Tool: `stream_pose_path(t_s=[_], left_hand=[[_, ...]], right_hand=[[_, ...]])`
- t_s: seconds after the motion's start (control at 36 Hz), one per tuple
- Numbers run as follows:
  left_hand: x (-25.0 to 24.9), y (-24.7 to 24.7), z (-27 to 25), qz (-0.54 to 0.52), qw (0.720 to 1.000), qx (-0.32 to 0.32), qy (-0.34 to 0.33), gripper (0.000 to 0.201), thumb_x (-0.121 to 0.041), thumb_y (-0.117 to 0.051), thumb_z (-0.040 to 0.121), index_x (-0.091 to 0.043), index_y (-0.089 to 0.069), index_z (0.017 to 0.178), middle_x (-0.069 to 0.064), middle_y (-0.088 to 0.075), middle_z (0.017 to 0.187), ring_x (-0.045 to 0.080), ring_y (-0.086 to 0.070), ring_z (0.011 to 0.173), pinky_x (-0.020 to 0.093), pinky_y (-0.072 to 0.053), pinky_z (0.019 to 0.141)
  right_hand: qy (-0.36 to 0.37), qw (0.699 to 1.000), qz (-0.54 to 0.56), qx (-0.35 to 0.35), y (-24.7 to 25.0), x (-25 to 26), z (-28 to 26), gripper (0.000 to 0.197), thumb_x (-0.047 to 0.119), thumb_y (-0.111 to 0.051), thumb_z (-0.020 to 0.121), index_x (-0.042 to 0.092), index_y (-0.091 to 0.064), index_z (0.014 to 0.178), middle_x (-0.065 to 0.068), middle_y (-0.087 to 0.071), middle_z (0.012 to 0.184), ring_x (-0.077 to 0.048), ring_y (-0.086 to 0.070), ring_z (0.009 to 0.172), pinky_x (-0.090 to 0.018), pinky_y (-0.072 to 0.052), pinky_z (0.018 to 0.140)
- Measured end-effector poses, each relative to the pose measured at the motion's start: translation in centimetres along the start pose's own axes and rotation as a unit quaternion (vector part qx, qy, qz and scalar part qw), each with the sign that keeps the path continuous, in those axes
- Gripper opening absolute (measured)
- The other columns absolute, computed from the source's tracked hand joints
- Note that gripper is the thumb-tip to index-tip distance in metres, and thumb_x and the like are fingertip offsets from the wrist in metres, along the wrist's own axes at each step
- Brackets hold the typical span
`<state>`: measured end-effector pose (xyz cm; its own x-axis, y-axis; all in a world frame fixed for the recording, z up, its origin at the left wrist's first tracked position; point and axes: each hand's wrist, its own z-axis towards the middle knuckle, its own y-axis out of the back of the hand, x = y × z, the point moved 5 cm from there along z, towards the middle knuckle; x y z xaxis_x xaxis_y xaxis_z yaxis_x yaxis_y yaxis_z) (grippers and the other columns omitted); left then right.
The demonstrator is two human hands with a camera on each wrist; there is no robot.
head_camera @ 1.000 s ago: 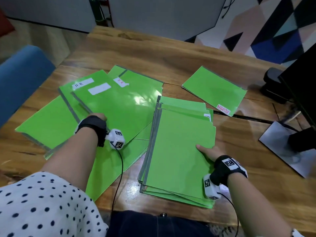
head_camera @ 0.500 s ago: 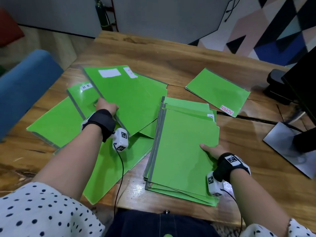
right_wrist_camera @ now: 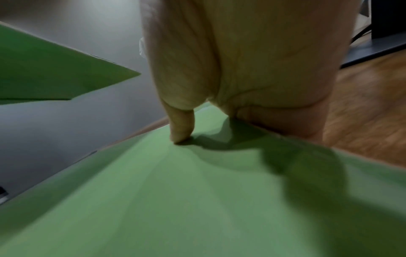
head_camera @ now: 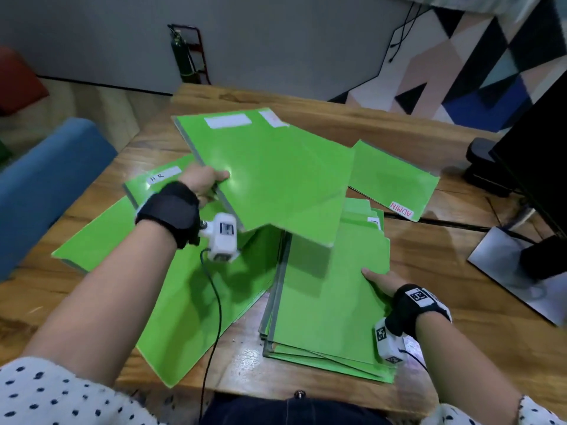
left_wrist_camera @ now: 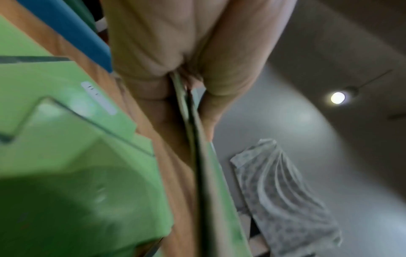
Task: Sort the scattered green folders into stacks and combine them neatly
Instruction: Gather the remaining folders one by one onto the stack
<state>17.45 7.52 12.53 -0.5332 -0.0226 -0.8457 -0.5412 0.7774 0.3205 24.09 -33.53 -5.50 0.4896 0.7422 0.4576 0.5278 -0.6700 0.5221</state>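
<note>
Wooden table (head_camera: 383, 130), largest thing in view, strewn with green folders. Stack (head_camera: 328, 305) at its near right edge, spines toward the left, roughly squared but fanned at the front corner. Loose folders (head_camera: 196, 302) overlapped on the left, one labelled HR (head_camera: 159, 176) and another, marked ADMIN (head_camera: 395, 182), apart at the far right.

Had been lying flat among the left-hand pile a second before; now lifted clear and tilted above the stack: a pair of folders (head_camera: 276, 173), edge-on in the left wrist view (left_wrist_camera: 206, 173). Judged mid-carry toward the stack, several loose folders still to gather.

Left hand (head_camera: 199, 182) clamped on that pair's spine edge, thumb on top. Right hand (head_camera: 380, 280) kept at the stack's right edge, thumb (right_wrist_camera: 180, 128) pressed on the top cover, other fingers apparently curled under the edge.
</note>
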Motion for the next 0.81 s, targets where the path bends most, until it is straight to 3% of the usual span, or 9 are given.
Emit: stream_pose_path(t_s=[0.08,0.17,0.19,0.28,0.39,0.44,0.53,0.67,0.81], left_hand=[[5.1,-2.4,-1.5,0.030,0.997,0.061,0.029,0.023,-0.006,-0.057,0.092,0.000,-0.048,0.112,0.003,-0.036,0.067,0.015,-0.031,0.055,0.025,-0.031,0.050],[11.0,-3.9,-2.6,0.131,0.982,0.122,0.065,0.053,-0.008,-0.060,0.091,0.001,-0.035,0.136,0.006,-0.048,0.079,0.016,-0.042,0.062,0.026,-0.040,0.053],[12.5,-4.0,-2.8,0.174,0.973,0.133,0.078,0.055,-0.011,-0.061,0.090,0.001,-0.034,0.136,0.008,-0.051,0.083,0.018,-0.047,0.065,0.029,-0.045,0.054],[14.8,-4.2,-3.3,0.297,0.932,0.187,0.088,0.038,-0.021,-0.064,0.089,0.002,-0.046,0.112,0.007,-0.053,0.076,0.020,-0.053,0.066,0.039,-0.054,0.070],[13.1,-4.3,-3.1,0.428,0.877,0.217,0.033,0.030,-0.024,-0.064,0.089,-0.006,-0.049,0.106,0.000,-0.053,0.076,0.012,-0.050,0.065,0.022,-0.042,0.058],[11.7,-4.6,-2.7,0.453,0.867,0.206,0.005,0.037,-0.022,-0.065,0.088,-0.004,-0.049,0.116,0.005,-0.059,0.092,0.018,-0.056,0.080,0.026,-0.045,0.070],[10.5,-5.8,-2.4,0.445,0.873,0.197,-0.019,0.041,-0.016,-0.065,0.087,-0.002,-0.046,0.121,0.016,-0.060,0.116,0.024,-0.054,0.089,0.034,-0.047,0.081],[11.8,-9.0,-3.5,0.441,0.864,0.242,-0.017,0.046,-0.011,-0.063,0.088,0.000,-0.041,0.127,0.015,-0.059,0.111,0.022,-0.052,0.088,0.032,-0.047,0.078],[12.4,-10.5,-3.2,0.346,0.917,0.200,-0.003,0.054,-0.005,-0.063,0.087,-0.002,-0.038,0.135,0.017,-0.055,0.123,0.031,-0.056,0.110,0.038,-0.048,0.093]], right_hand=[[0.000,0.999,0.044,0.011,0.6,-1.2,1.4,0.092,0.076,-0.032,0.083,0.006,-0.037,0.143,-0.015,-0.039,0.147,-0.032,-0.042,0.133,-0.043,-0.031,0.112],[0.004,0.994,0.098,0.044,0.8,-4.8,7.3,0.133,0.103,-0.030,0.041,0.024,-0.028,0.148,-0.007,-0.028,0.155,-0.027,-0.033,0.140,-0.054,-0.024,0.114],[-0.007,0.992,0.114,0.050,0.8,-4.8,7.0,0.129,0.102,-0.029,0.044,0.027,-0.025,0.149,-0.006,-0.024,0.157,-0.027,-0.030,0.141,-0.055,-0.022,0.114],[-0.019,0.991,0.120,0.049,0.4,-0.3,-1.1,0.091,0.079,-0.015,0.082,0.022,-0.008,0.153,-0.010,-0.007,0.159,-0.031,-0.016,0.145,-0.052,-0.015,0.115],[-0.004,0.991,0.124,0.048,0.2,0.1,-1.6,0.084,0.071,-0.012,0.088,0.018,-0.005,0.152,-0.013,-0.005,0.159,-0.032,-0.013,0.146,-0.051,-0.015,0.115],[-0.010,0.991,0.128,0.049,0.1,0.0,-1.4,0.083,0.071,-0.011,0.089,0.017,-0.005,0.152,-0.013,-0.005,0.159,-0.032,-0.013,0.146,-0.051,-0.016,0.115],[-0.011,0.991,0.123,0.051,0.0,-0.2,-1.3,0.084,0.071,-0.011,0.088,0.018,-0.008,0.152,-0.013,-0.007,0.159,-0.032,-0.014,0.146,-0.051,-0.016,0.115],[-0.014,0.992,0.115,0.056,-0.1,-0.3,-1.2,0.088,0.074,-0.016,0.086,0.016,-0.016,0.152,-0.013,-0.015,0.158,-0.031,-0.023,0.143,-0.050,-0.019,0.116],[-0.008,0.991,0.127,0.045,0.2,0.2,-1.9,0.093,0.077,-0.014,0.082,0.015,-0.014,0.152,-0.013,-0.013,0.158,-0.030,-0.020,0.144,-0.048,-0.017,0.117]])
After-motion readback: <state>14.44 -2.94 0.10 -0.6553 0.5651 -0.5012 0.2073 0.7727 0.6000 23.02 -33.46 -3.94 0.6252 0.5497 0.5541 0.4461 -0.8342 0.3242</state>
